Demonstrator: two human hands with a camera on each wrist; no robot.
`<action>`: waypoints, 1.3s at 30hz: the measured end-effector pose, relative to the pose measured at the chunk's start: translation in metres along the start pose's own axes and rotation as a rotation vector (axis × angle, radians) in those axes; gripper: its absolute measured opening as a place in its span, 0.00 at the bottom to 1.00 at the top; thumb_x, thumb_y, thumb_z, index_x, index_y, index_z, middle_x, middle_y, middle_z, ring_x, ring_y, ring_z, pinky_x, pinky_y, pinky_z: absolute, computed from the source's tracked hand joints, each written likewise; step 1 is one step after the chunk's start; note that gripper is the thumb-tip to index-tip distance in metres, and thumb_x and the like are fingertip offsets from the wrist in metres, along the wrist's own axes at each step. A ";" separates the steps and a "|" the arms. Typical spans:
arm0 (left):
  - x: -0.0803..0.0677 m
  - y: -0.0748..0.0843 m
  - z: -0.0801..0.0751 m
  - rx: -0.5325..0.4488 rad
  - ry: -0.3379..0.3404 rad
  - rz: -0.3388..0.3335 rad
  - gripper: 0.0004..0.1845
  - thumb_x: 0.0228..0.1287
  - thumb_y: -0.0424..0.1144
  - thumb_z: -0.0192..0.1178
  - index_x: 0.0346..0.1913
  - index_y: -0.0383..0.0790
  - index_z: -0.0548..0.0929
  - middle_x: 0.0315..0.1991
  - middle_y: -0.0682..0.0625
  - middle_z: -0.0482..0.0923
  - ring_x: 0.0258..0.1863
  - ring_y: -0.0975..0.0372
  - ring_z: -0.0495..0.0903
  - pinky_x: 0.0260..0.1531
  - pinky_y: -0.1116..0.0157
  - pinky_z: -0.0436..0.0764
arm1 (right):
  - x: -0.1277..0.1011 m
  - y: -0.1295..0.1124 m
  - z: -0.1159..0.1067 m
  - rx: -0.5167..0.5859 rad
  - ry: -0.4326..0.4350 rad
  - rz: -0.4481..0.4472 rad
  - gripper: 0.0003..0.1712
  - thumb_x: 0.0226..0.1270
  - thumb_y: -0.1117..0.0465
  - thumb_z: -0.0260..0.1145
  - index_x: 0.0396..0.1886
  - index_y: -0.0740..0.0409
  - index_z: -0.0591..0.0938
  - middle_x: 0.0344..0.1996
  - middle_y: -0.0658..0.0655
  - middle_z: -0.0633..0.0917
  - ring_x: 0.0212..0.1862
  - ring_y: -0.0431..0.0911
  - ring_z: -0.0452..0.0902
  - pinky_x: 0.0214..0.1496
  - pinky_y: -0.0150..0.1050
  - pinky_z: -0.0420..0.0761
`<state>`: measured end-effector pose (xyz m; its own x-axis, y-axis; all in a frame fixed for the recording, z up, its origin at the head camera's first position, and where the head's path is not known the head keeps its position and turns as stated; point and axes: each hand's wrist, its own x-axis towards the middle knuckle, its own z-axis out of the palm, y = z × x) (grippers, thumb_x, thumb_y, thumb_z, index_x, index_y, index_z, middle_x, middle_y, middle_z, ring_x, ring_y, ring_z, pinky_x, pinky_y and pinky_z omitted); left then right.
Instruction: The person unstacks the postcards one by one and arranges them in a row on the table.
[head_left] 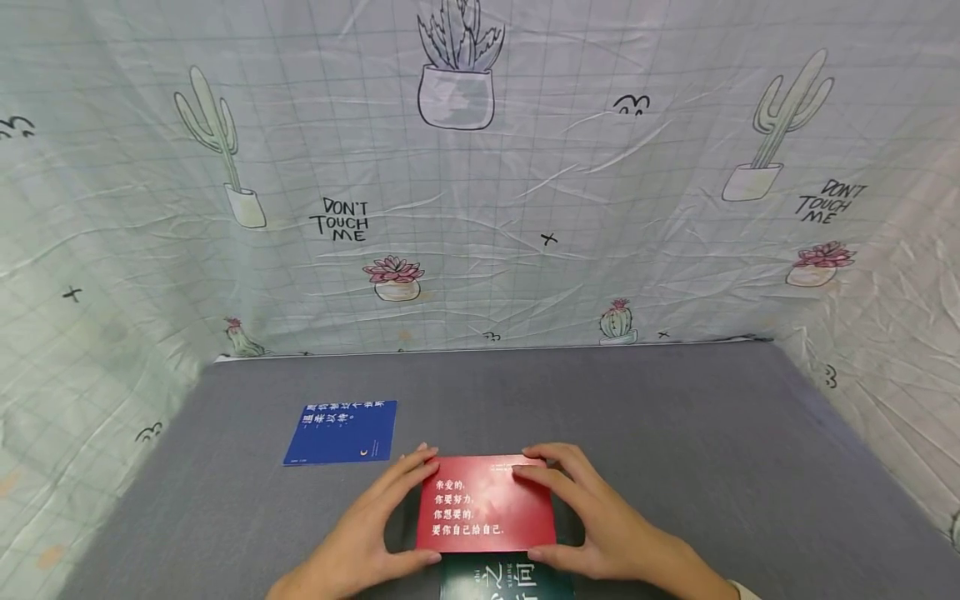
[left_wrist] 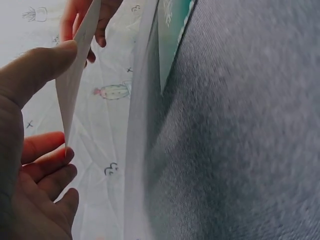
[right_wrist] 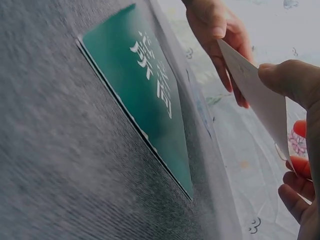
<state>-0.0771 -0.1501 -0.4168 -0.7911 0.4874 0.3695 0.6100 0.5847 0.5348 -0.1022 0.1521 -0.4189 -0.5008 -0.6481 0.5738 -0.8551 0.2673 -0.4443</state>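
Red card is held off the grey mat, low centre of the head view, at 12 o'clock from the green card lying flat beneath its near edge. It is pinched along both side edges: left hand at 9 o'clock with the thumb under the near corner and fingers on the far corner, right hand at 3 o'clock, gripped likewise. In the wrist views the sheet is seen clamped between thumb and curled fingers.

Risks, judged:
- Thin glossy stock; an edge-only pinch can slip or bow the sheet.
- A corner could be creased by uneven squeeze.
- The green card could be nudged if the red card is lowered.

Blue card lies flat at 10 o'clock, well apart. All three are flat rectangles with printed text. The mat is matte woven fabric; the cactus-print backdrop is wrinkled cloth.
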 end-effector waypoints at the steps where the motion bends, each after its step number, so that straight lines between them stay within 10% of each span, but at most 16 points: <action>1: 0.000 -0.001 0.000 0.000 -0.001 -0.006 0.46 0.39 0.54 0.70 0.64 0.49 0.62 0.66 0.55 0.55 0.64 0.59 0.54 0.49 0.51 0.70 | 0.001 0.002 0.001 0.001 0.000 0.003 0.44 0.42 0.49 0.73 0.60 0.61 0.67 0.57 0.61 0.65 0.57 0.52 0.57 0.45 0.36 0.75; 27: 0.034 -0.037 -0.012 0.061 0.049 0.034 0.45 0.36 0.55 0.71 0.62 0.44 0.66 0.63 0.52 0.60 0.65 0.54 0.50 0.53 0.43 0.60 | 0.033 0.035 0.005 -0.038 0.000 0.062 0.41 0.45 0.46 0.70 0.60 0.54 0.68 0.58 0.57 0.66 0.59 0.50 0.56 0.46 0.40 0.76; 39: 0.046 -0.060 -0.016 0.090 -0.017 -0.055 0.45 0.39 0.59 0.67 0.63 0.46 0.65 0.64 0.53 0.59 0.66 0.57 0.48 0.56 0.43 0.54 | 0.047 0.054 0.013 -0.085 -0.039 0.094 0.37 0.48 0.44 0.68 0.59 0.50 0.70 0.58 0.55 0.65 0.60 0.48 0.53 0.50 0.43 0.71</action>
<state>-0.1506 -0.1734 -0.4195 -0.8229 0.4636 0.3284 0.5681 0.6664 0.4829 -0.1701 0.1265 -0.4246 -0.5747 -0.6442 0.5046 -0.8140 0.3863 -0.4339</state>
